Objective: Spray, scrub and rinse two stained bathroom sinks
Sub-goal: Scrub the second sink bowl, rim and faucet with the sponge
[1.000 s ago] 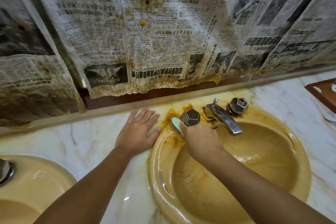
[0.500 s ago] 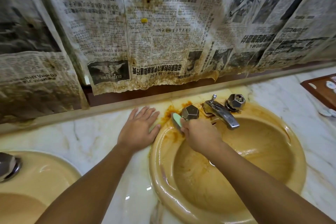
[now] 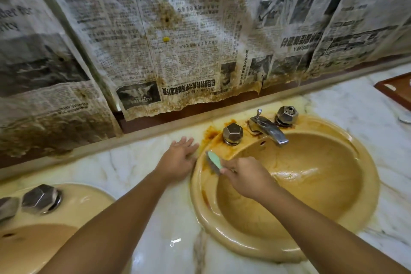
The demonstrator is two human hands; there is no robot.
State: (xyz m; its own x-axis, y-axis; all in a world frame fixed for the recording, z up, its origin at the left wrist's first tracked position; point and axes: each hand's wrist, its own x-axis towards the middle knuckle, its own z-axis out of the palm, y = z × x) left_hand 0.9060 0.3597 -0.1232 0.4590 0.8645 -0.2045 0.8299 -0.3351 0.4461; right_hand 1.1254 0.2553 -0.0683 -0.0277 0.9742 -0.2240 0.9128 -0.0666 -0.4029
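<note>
A yellow oval sink (image 3: pixel 369 176) with orange-brown stains fills the right half of the view; foamy wet film lies in its bowl. My right hand (image 3: pixel 246 177) grips a green scrub brush (image 3: pixel 214 161), pressed on the sink's left rim below the left tap knob (image 3: pixel 232 133). My left hand (image 3: pixel 178 159) lies flat, fingers spread, on the marble counter (image 3: pixel 138 171) just left of that rim. The spout (image 3: pixel 268 128) and right knob (image 3: pixel 287 114) stand at the back. A second yellow sink (image 3: pixel 73 209) shows at the lower left.
Stained newspaper (image 3: pixel 178 51) covers the wall behind the counter. A brown tray (image 3: pixel 395 90) sits at the far right edge, with a small white item (image 3: pixel 405 118) below it. Two knobs of the left sink (image 3: pixel 42 198) are at the left edge.
My right hand has drawn the brush down and left, from beside the left knob onto the sink's left rim. The view has pulled back and shifted; my left hand stays flat on the counter.
</note>
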